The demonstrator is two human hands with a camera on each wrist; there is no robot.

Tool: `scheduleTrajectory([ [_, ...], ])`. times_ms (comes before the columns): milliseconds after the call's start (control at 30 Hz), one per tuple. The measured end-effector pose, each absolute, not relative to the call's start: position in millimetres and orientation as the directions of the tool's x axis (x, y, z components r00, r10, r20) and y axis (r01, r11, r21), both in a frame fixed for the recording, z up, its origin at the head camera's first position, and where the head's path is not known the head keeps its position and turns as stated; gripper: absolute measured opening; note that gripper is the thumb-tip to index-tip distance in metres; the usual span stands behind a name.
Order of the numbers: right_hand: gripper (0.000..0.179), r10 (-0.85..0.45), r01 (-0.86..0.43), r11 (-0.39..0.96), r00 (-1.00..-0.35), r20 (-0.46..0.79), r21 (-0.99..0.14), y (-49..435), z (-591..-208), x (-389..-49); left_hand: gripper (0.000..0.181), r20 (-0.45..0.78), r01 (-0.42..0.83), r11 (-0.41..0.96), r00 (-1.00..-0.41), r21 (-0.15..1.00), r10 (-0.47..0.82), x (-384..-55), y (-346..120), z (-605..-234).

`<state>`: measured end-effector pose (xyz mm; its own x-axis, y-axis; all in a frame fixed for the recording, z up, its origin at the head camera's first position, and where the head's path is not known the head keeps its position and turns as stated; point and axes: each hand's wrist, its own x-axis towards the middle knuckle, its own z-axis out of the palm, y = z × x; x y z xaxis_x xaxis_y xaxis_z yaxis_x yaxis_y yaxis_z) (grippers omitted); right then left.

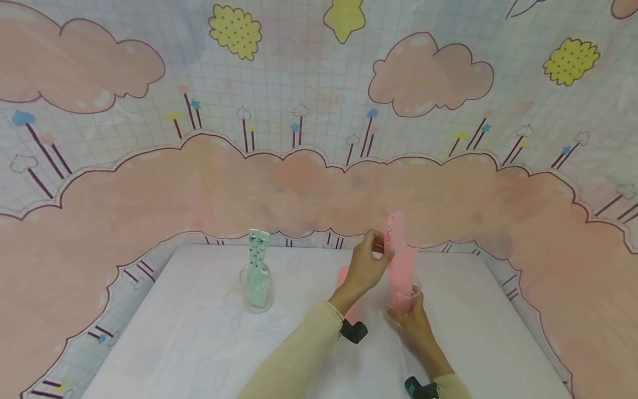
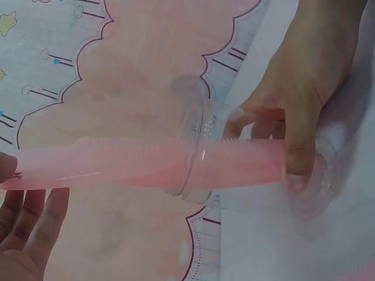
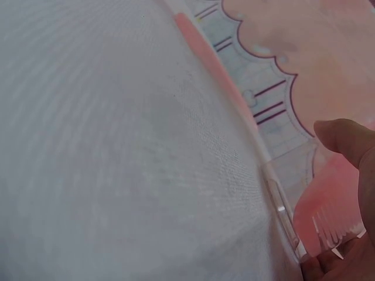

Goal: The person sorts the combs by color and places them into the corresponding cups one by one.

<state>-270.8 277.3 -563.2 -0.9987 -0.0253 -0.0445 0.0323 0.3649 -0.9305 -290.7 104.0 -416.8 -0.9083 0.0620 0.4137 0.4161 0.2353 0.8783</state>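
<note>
Upright in a clear plastic jar (image 2: 205, 120) stands a pink comb (image 1: 397, 260), its toothed part inside the jar in the left wrist view. My left hand (image 1: 366, 265) pinches the comb's upper end between thumb and fingers. A second pink piece (image 1: 411, 259) shows behind it, lower and also reaching into the jar. Around the jar's lower part, my right hand (image 1: 416, 324) curls its thumb and fingers and keeps it on the table. Another pink comb (image 1: 343, 274) lies on the table, partly hidden behind my left wrist.
To the left, a second clear jar (image 1: 269, 302) holds green combs (image 1: 256, 269) with dark printed marks on their handles. A white cloth covers the table (image 1: 209, 343). Behind it rises a printed backdrop (image 1: 299, 188) with clouds and stars.
</note>
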Motion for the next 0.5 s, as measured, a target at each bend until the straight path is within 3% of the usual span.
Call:
scheduleTrajectory([
  [500, 0.101, -0.036, 0.004, 0.374, -0.999, -0.019, -0.927, 276, -561, -268, 0.015, 0.362, 0.359, 0.284, -0.931, 0.889, 0.042, -289, 119, -431],
])
